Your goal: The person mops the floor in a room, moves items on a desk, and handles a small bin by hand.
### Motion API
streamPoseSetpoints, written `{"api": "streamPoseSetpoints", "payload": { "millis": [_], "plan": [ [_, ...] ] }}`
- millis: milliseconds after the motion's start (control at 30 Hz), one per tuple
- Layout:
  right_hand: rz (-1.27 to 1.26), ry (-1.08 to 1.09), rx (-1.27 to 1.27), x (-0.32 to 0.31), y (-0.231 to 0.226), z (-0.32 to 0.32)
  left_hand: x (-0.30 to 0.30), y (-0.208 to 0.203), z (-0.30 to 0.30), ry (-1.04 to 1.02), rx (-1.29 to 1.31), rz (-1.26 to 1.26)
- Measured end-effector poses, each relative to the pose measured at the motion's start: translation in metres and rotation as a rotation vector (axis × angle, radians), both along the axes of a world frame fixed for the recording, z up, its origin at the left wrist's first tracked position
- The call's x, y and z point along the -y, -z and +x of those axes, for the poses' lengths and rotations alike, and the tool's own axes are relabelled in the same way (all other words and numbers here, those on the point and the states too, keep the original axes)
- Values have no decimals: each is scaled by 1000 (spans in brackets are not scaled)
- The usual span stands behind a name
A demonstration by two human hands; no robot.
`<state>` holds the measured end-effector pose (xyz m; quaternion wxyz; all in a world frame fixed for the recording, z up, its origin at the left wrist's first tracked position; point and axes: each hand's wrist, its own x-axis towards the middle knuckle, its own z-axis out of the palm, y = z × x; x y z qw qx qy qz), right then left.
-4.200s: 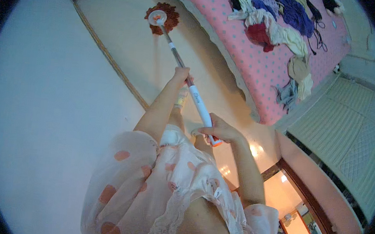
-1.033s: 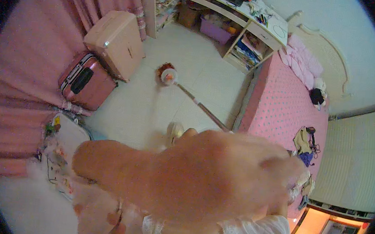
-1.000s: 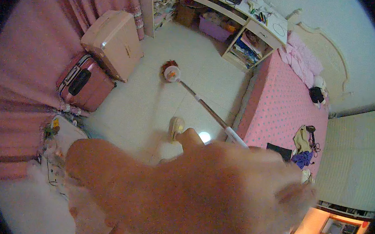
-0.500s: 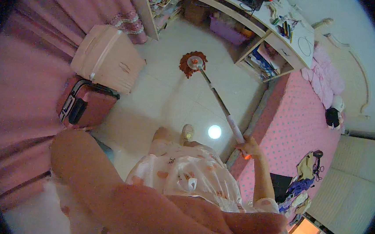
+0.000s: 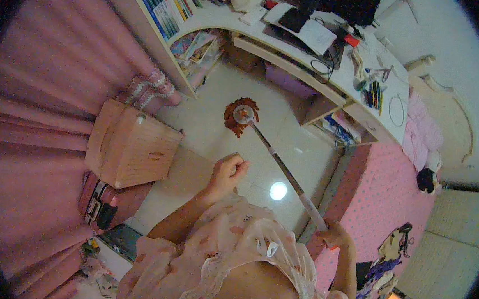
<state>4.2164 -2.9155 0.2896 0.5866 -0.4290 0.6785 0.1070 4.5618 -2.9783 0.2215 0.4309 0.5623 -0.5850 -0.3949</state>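
Mop (image 5: pixel 284 167), likely light, stiff-poled; right grip (image 5: pixel 334 235) at four o'clock wraps its end, sound hold; left grip (image 5: pixel 230 172) curled, seemingly empty.

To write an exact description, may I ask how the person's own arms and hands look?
The left hand and right hand are ungloved, the forearms bare. Short, loose, pale sleeves belong to a pinkish-spotted pale garment with lace trim.

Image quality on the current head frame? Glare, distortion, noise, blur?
Head view: round white glare on the floor, left of the mop handle; desk edge bows; corners black out; grain over the curtain; left hand and right hand slightly soft but readable.
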Motion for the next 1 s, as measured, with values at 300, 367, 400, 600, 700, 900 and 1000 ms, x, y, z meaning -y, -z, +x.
{"api": "streamPoseSetpoints", "payload": {
  "millis": [300, 367, 400, 600, 700, 900, 1000],
  "plan": [
    [118, 61, -39, 111, 16, -12, 172, 72, 16, -31, -209, 217],
    [122, 15, -124, 125, 30, -32, 229, 77, 30, -142, -190, 184],
    [98, 20, -94, 138, 29, -39, 256, 86, 43, -195, -174, 118],
    [10, -82, -176, 201, 55, -99, 424, 128, 169, -397, 238, 6],
    [79, -54, -300, 222, 50, -108, 489, 93, 177, -502, 585, -44],
    [73, -208, -500, 222, 52, -99, 602, 121, 240, -539, 976, 13],
    [64, -210, -607, 199, 45, -76, 639, 136, 263, -457, 1239, -7]
  ]
}}
